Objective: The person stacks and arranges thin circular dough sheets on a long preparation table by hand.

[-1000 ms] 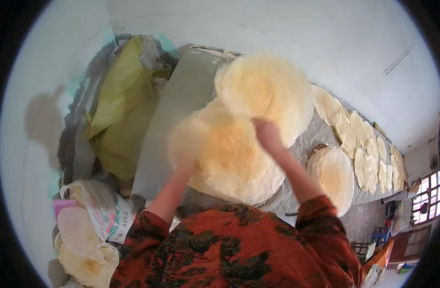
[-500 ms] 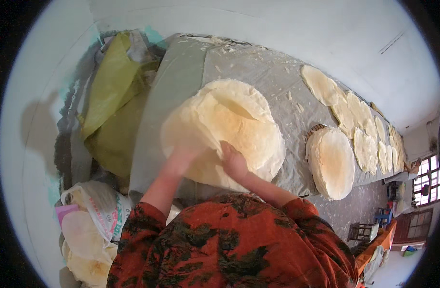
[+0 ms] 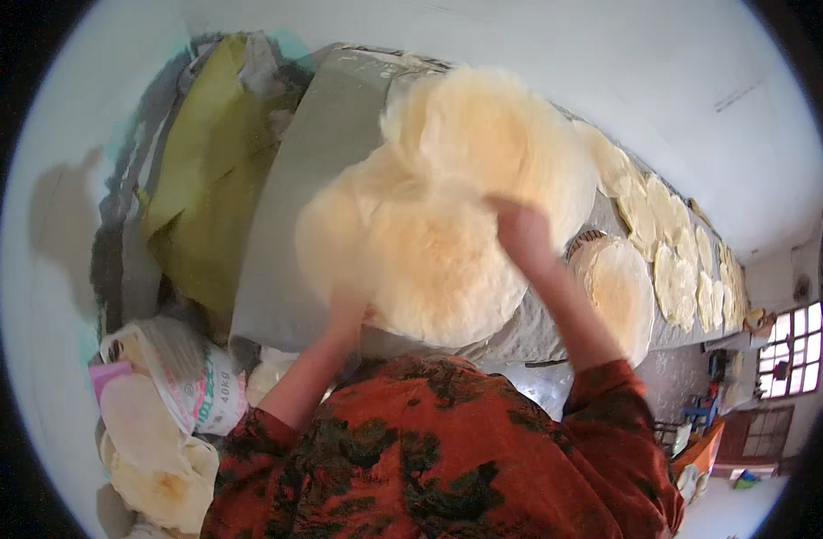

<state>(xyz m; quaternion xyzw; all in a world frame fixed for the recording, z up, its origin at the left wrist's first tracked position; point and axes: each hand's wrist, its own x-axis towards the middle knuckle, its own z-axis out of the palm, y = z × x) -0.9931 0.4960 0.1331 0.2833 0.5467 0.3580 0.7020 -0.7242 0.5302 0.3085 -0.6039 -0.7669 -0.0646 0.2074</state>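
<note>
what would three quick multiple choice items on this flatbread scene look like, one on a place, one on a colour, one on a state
1. Where does the row of flatbreads lie?
A. on the long grey table, to the person's right
B. on the floor by the door
C. inside the sack

2. What colour is the cloth left of the table?
A. blue
B. yellow-green
C. black

3. How is the big round flatbread held?
A. folded shut in one hand
B. lying flat and untouched
C. raised, with both hands on it

Answers:
1 A, they line the table toward the right rim.
2 B, it lies crumpled, yellow-green.
3 C, the left hand is at its lower edge and the right hand at its right side.
</note>
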